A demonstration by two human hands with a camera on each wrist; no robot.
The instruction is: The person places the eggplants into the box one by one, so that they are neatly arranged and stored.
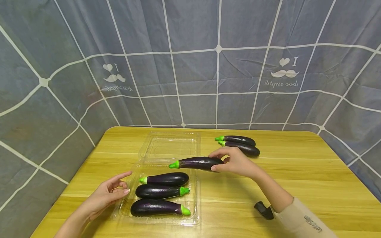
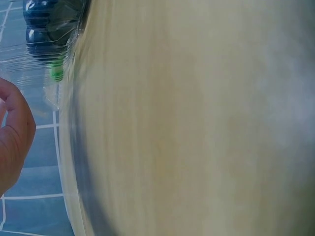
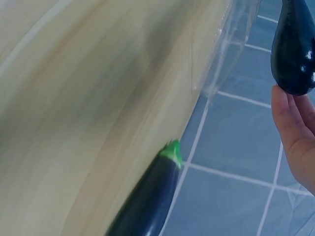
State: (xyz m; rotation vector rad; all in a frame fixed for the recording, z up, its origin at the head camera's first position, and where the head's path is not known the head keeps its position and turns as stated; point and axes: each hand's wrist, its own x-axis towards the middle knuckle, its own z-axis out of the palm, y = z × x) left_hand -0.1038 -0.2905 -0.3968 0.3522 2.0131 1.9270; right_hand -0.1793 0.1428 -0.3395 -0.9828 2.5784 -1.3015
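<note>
Backdrop: a grey curtain (image 1: 196,72) with white grid lines, hearts, moustaches and mirrored lettering hangs along the far side and both flanks.
Table: a yellow wood-grain tabletop (image 1: 282,185) with rounded far corners.
Clear container: the transparent plastic tray (image 1: 160,220) sits left of the middle on the near side, its ribbed lid (image 1: 166,148) opened out flat toward the far side.
Eggplants in the tray: three lie crosswise in a stack of rows; the near eggplant (image 1: 156,208) and the middle eggplant (image 1: 157,191) have their green stems to the right, the far eggplant (image 1: 168,178) has its stem to the left.
Held eggplant: the raised eggplant (image 1: 197,163) is above the far right part of the container, stem pointing left.
Right hand: this hand (image 1: 238,162) pinches the raised eggplant's thick right end between thumb and fingers.
Left hand: this hand (image 1: 104,196) is just beside the tray's left edge, fingers loosely bent with the index finger reaching out, holding nothing; whether it touches the plastic I cannot tell.
Loose pair: two eggplants (image 1: 246,150) lie side by side at the far right, stems to the left.
Right cuff: a beige sleeve (image 1: 300,219), with a black object (image 1: 264,210) next to it.
</note>
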